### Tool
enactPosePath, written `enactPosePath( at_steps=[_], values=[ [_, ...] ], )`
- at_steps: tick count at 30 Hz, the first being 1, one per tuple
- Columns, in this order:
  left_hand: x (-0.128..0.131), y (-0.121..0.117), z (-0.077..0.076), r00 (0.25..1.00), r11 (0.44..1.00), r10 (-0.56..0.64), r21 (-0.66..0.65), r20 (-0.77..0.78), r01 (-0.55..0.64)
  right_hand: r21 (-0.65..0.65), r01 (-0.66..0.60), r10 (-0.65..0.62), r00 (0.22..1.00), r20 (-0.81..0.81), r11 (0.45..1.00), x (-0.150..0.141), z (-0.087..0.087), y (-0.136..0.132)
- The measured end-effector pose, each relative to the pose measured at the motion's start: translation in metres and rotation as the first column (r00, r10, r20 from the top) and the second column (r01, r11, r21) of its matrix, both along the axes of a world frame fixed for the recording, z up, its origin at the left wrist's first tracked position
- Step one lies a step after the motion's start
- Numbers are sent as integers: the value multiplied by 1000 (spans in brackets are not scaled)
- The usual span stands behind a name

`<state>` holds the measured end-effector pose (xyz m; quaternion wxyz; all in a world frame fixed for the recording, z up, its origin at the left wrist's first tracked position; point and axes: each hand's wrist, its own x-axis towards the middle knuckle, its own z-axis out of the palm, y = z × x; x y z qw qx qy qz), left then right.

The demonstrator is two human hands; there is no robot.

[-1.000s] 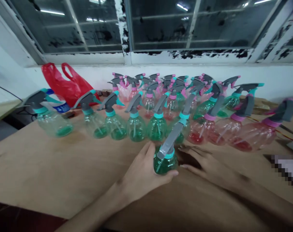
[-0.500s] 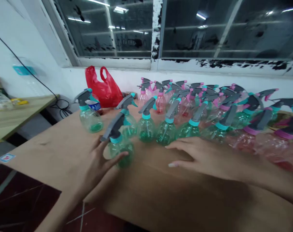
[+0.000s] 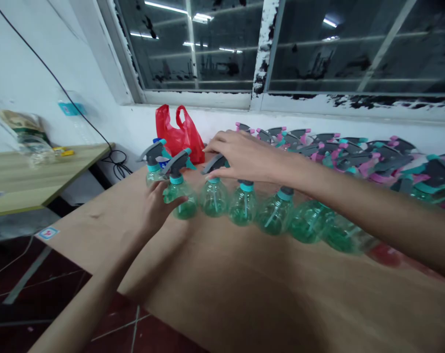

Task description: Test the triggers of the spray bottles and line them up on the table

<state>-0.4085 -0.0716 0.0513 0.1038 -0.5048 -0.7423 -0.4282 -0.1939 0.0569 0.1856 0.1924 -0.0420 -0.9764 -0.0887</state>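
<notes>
My left hand [image 3: 160, 206] is closed round the left side of a clear green spray bottle [image 3: 185, 208] with a grey head and turquoise collar. It stands upright at the left end of the front row. Over the neighbouring spray bottle [image 3: 214, 198], my right hand [image 3: 237, 154] has its fingers and thumb about the grey trigger head. More green bottles [image 3: 242, 206] continue rightward, some of their heads hidden behind my right forearm. Another green bottle [image 3: 153, 169] stands behind my left hand.
Behind the row, many pink and turquoise-trimmed sprayers [image 3: 329, 147] crowd the brown tabletop [image 3: 222, 284]. A red plastic bag [image 3: 182, 135] stands against the wall. To the left are a wooden side table [image 3: 31, 181] and a hanging black cable [image 3: 57, 81].
The left hand's bottle has moved back into line with the row. My right hand has travelled left and up, onto a neighbouring bottle's head. The camera view has shifted left.
</notes>
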Motion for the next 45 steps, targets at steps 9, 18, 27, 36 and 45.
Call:
enactPosePath(
  at_steps=[9, 18, 27, 36, 45],
  values=[
    [0, 13, 11, 997, 991, 40, -125, -64, -48, -38, -6, 14, 975, 221, 999, -34, -11, 11],
    [8, 6, 4, 998, 999, 14, -43, -63, -17, -16, -32, 35, 971, 235, 999, -46, -23, 15],
    [62, -49, 18, 999, 998, 3, 61, -52, 1, 5, -86, 83, 976, 202, 996, -46, -28, 0],
    [103, -75, -8, 980, 954, -186, -226, 68, 197, 99, -149, 126, 970, 206, 984, -2, -23, -60],
    [183, -83, -15, 915, 877, -389, -260, 106, 403, -34, -166, 170, 961, 221, 986, 102, -26, -93]
  ],
)
